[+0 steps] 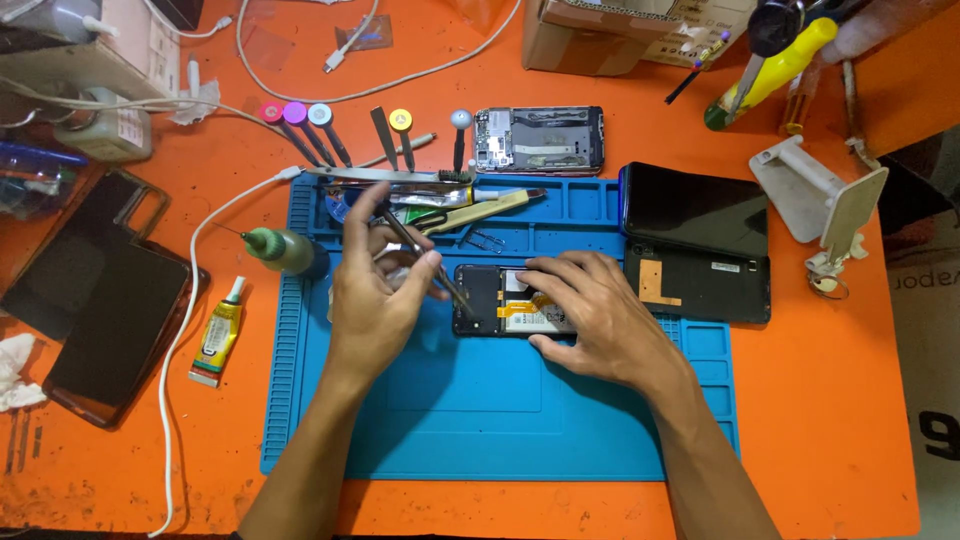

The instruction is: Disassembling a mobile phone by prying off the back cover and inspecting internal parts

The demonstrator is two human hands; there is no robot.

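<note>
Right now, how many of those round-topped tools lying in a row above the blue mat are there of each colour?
Red-pink top: 1
Purple top: 1
Pale blue top: 1
Yellow top: 1
Silver-grey top: 1
Total: 5

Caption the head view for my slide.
Left hand holds thin metal tweezers over opened black phone; right hand steadies it.
</note>
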